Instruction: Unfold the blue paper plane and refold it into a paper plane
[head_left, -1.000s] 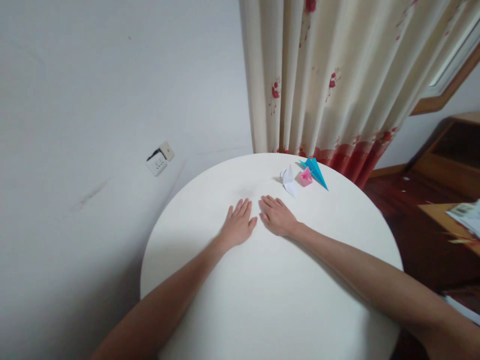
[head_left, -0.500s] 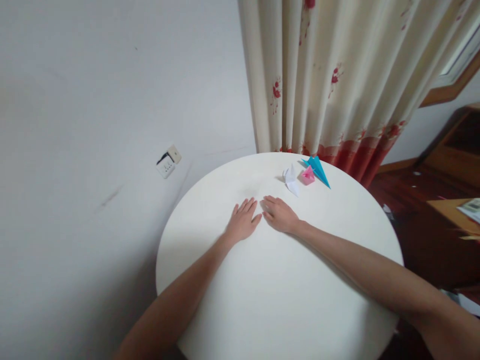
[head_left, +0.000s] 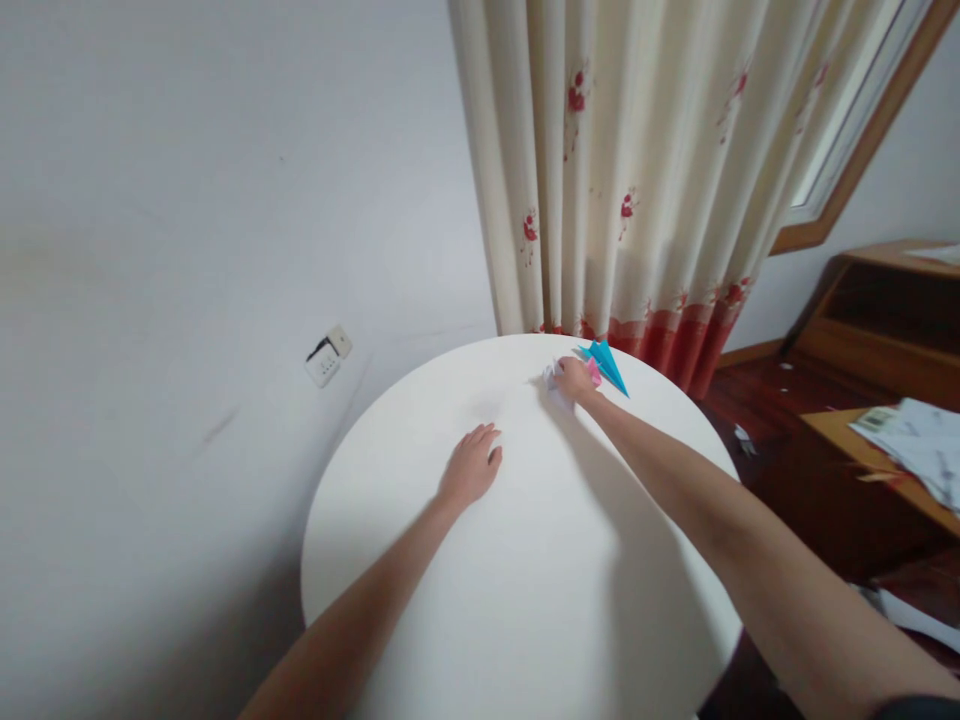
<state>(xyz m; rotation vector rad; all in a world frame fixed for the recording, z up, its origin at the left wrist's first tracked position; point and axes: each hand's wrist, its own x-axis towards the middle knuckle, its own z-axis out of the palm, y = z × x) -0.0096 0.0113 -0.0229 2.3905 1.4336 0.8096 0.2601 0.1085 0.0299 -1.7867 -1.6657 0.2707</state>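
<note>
While two hands (head_left: pixel 525 425) show, three paper figures (head_left: pixel 592 365) lie clustered.

Three folded paper figures (head_left: pixel 592 368), two hands (head_left: pixel 469 470), one round table (head_left: pixel 525 600), one curtain (head_left: pixel 637 170)

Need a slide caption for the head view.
Right hand reaches over the white paper figure; left hand rests on the round white table.

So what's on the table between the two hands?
Nothing: the head view shows only bare white table between the left hand and right hand.
</note>
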